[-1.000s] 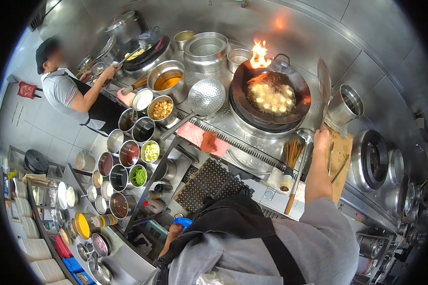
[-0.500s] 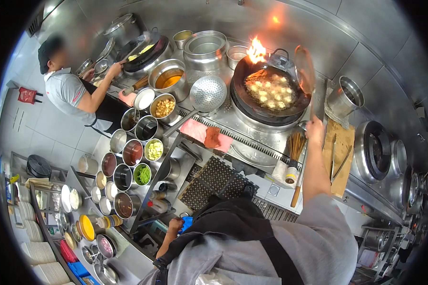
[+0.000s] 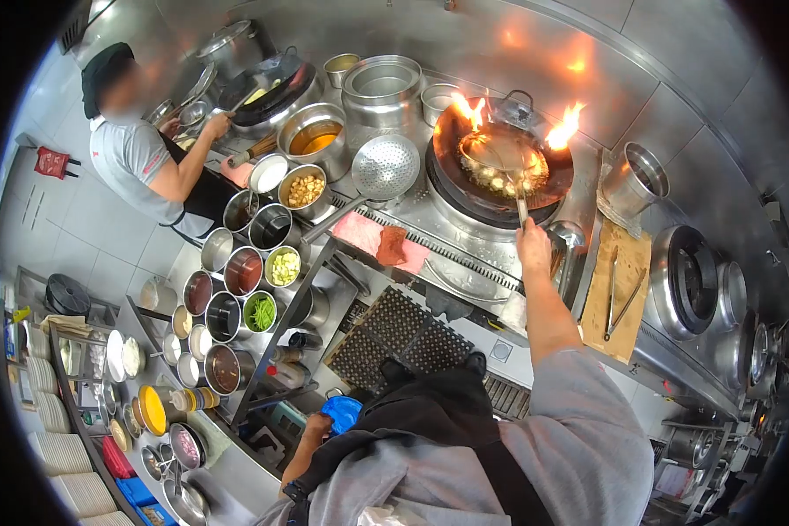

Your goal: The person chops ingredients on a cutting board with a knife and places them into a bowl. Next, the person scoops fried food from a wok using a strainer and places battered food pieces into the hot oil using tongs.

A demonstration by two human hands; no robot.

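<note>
My right hand (image 3: 533, 245) grips the handle of a round strainer (image 3: 491, 147). The strainer's head lies inside a large dark wok (image 3: 449, 145), over bubbling oil with pale pieces in it. Flames (image 3: 565, 127) rise at the wok's far rim and right side. Down by my waist, my left hand (image 3: 318, 426) is closed on a blue bowl-like thing (image 3: 342, 413), partly hidden by my apron. A steel ladle (image 3: 567, 234) rests just right of my right hand.
A perforated skimmer (image 3: 385, 168) lies left of the wok. Several steel pots of ingredients, including green vegetables (image 3: 260, 318), cover the left counter. Tongs (image 3: 624, 302) lie on a brown board (image 3: 603, 337). A co-worker (image 3: 140, 162) stands at another wok, upper left.
My right hand has moved left, bringing the strainer down from above the wok's right side into it. Flames have spread to the right side. More of the blue thing shows now.
</note>
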